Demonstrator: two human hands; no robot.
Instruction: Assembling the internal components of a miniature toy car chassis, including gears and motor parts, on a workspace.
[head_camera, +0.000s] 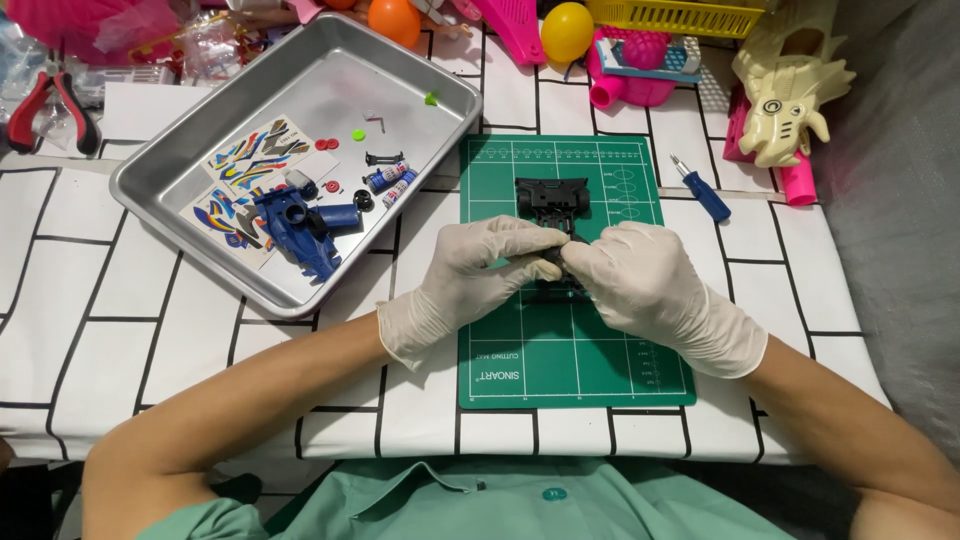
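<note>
Both gloved hands meet over the green mat (575, 370). The left hand (470, 275) and the right hand (640, 285) pinch a small black part (552, 256) between their fingertips. It looks like they are fitting it onto the black toy car frame (552, 198), which lies on the mat just behind the fingers. Next comes a careful push, lined up straight. The frame is flat and dark, with wheels at the far end.

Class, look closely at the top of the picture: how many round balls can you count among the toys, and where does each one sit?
2: an orange ball behind the metal tray's far corner, and a yellow ball further right, beside pink toys. Others may hide in the clutter.
</note>
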